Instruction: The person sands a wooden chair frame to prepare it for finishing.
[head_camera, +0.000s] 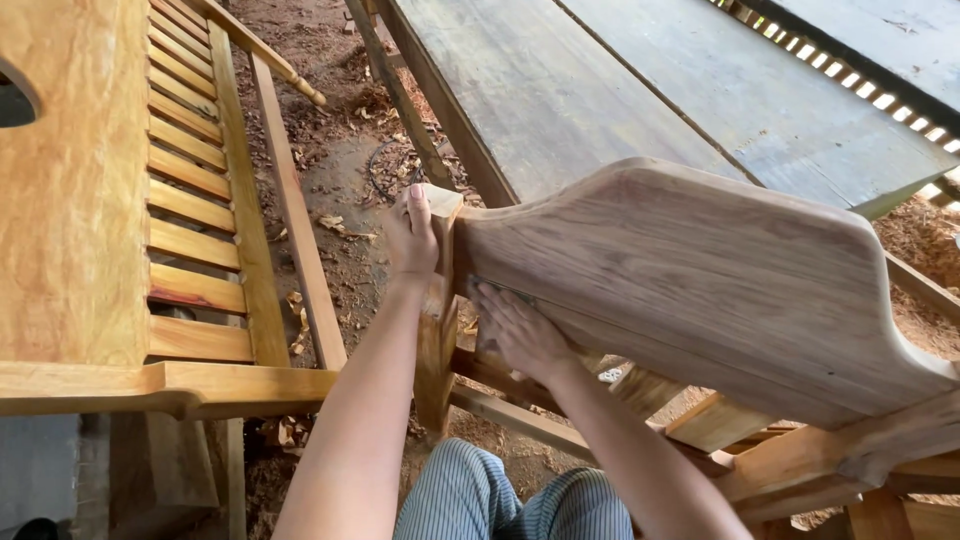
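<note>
Sanding looks to be the step in hand: the right hand (520, 330) lies flat, fingers pressing a thin dark sheet against the chair back panel (700, 280), while the left hand (412, 235) grips the upright post (440, 300) beside it. The next stroke likely needs steady pressure along the panel's lower edge. No packages, labels or signs show; a slatted bench (190, 230) stands at left.

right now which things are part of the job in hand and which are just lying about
In hand: left hand gripping the post; right hand flat on the curved panel.
Lying about: slatted bench, dark tabletop, wood chips on the ground.
</note>
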